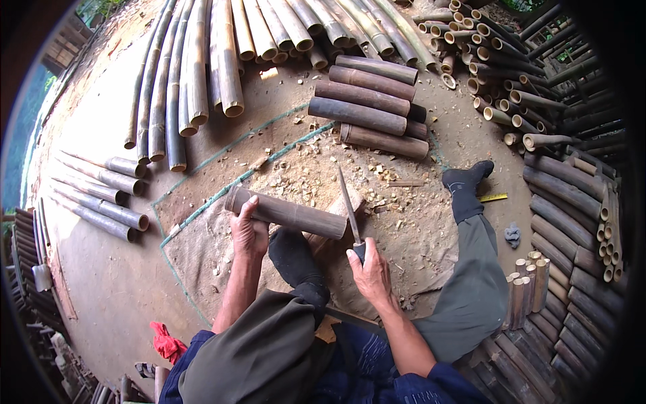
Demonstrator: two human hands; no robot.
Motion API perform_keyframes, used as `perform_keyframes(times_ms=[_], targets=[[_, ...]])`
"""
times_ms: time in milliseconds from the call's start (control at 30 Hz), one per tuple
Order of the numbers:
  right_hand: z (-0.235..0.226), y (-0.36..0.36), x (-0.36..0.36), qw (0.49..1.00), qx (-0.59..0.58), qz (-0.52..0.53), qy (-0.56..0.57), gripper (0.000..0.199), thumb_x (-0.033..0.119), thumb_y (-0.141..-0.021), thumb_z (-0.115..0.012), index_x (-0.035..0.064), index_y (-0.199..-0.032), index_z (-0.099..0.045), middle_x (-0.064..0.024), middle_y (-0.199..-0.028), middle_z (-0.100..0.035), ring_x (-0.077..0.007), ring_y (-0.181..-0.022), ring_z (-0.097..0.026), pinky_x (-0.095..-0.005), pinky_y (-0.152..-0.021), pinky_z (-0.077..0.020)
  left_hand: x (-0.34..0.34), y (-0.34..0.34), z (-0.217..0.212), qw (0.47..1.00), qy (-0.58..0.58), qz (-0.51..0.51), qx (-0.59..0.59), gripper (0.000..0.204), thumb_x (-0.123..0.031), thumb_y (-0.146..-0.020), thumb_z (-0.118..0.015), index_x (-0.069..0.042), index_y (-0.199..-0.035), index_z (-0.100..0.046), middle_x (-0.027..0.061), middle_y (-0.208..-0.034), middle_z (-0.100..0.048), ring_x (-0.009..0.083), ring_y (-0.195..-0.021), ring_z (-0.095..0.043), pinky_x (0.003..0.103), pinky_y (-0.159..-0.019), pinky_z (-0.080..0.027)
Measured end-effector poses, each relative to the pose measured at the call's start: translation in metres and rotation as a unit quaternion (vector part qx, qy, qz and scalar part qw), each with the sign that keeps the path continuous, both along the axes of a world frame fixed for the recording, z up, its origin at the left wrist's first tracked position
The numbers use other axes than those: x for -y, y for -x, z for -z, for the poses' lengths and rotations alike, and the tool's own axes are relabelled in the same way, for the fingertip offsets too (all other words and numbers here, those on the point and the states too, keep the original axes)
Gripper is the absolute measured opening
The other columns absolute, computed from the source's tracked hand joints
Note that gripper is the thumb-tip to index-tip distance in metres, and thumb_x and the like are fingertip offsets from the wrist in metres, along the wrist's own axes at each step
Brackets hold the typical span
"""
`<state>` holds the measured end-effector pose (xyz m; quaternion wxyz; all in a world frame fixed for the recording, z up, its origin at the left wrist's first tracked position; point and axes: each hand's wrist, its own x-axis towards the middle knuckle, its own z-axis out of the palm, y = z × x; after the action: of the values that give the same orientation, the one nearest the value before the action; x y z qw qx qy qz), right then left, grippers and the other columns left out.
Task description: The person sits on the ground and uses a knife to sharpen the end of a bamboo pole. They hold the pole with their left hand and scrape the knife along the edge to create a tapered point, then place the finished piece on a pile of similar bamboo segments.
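1. While long bamboo poles (196, 67) fan out across the far side of the work yard, a seated person in dark trousers handles a shorter piece.
2. Beneath the person's feet lies a brown cloth mat (198, 259), edged in teal and strewn with shavings.
3. At the mat's far edge, cut bamboo sections (356, 116) lie stacked on their sides.
4. Just beyond the dark-socked left foot, a bamboo tube (296, 214) slants over the mat, its right end above a wooden block (358, 200) (whether the two touch cannot be told). The left hand (249, 232) grips the tube near its left end, thumb on top.
5. Clasped by its dark handle in the right hand (372, 273), a knife (348, 198) points away from the person, its blade just beside the tube's right end.
6. A red cloth (167, 343) lies crumpled at the left.
7. At the right, a small grey rag (513, 234) rests on the ground.
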<state>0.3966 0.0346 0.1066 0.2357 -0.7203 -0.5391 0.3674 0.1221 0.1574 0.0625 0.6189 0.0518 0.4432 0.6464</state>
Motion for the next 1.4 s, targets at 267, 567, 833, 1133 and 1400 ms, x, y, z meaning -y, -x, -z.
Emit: perform_keyframes(times_ms=[267, 567, 833, 1133, 1400], targets=[[-0.042, 0.015, -0.011, 0.996, 0.027, -0.038, -0.073, 0.030, 0.022, -0.102, -0.069, 0.0019, -0.117, -0.052, -0.0249, -0.094, -0.069, -0.0460, -0.081, -0.071, -0.0518, -0.068, -0.0553, 0.003, 0.003, -0.017, 0.996, 0.026, -0.076, -0.033, 0.026, -0.019, -0.090, -0.084, -0.007, -0.108, -0.069, 0.0110, -0.097, -0.075, 0.0237, -0.089, -0.072, 0.042, -0.085, -0.060], [-0.016, 0.017, -0.012, 0.997, 0.053, -0.060, 0.010, 0.026, 0.019, -0.102, -0.068, 0.0037, -0.111, -0.048, -0.0261, -0.090, -0.068, -0.0464, -0.078, -0.071, -0.0530, -0.064, -0.0570, -0.001, -0.007, -0.034, 0.997, -0.021, -0.037, -0.067, 0.042, -0.016, -0.087, -0.086, -0.007, -0.120, -0.062, 0.0091, -0.102, -0.071, 0.0252, -0.100, -0.071, 0.053, -0.093, -0.060], [0.008, 0.012, -0.008, 0.991, 0.115, -0.063, 0.012, 0.027, 0.017, -0.102, -0.066, 0.0011, -0.110, -0.045, -0.0294, -0.090, -0.069, -0.0465, -0.076, -0.072, -0.0537, -0.062, -0.0565, -0.001, -0.015, -0.035, 0.995, -0.045, -0.015, -0.091, 0.045, -0.014, -0.088, -0.084, -0.007, -0.124, -0.057, 0.0103, -0.102, -0.071, 0.0254, -0.099, -0.072, 0.056, -0.095, -0.060], [-0.034, 0.014, -0.004, 0.996, 0.006, -0.032, -0.079, 0.028, 0.023, -0.103, -0.066, 0.0021, -0.111, -0.048, -0.0270, -0.083, -0.070, -0.0477, -0.081, -0.073, -0.0542, -0.065, -0.0578, 0.006, -0.008, -0.044, 0.995, -0.085, 0.028, -0.047, 0.052, -0.007, -0.085, -0.083, -0.003, -0.129, -0.055, 0.0116, -0.111, -0.068, 0.0293, -0.110, -0.069, 0.052, -0.101, -0.059], [-0.055, 0.016, -0.012, 0.996, -0.006, -0.064, -0.064, 0.030, 0.023, -0.102, -0.067, 0.0032, -0.110, -0.046, -0.0282, -0.087, -0.069, -0.0490, -0.079, -0.071, -0.0550, -0.065, -0.0564, 0.010, 0.007, -0.049, 0.980, -0.138, 0.111, -0.087, 0.064, -0.011, -0.079, -0.087, -0.004, -0.133, -0.054, 0.0099, -0.115, -0.064, 0.0265, -0.112, -0.067, 0.045, -0.102, -0.056]])
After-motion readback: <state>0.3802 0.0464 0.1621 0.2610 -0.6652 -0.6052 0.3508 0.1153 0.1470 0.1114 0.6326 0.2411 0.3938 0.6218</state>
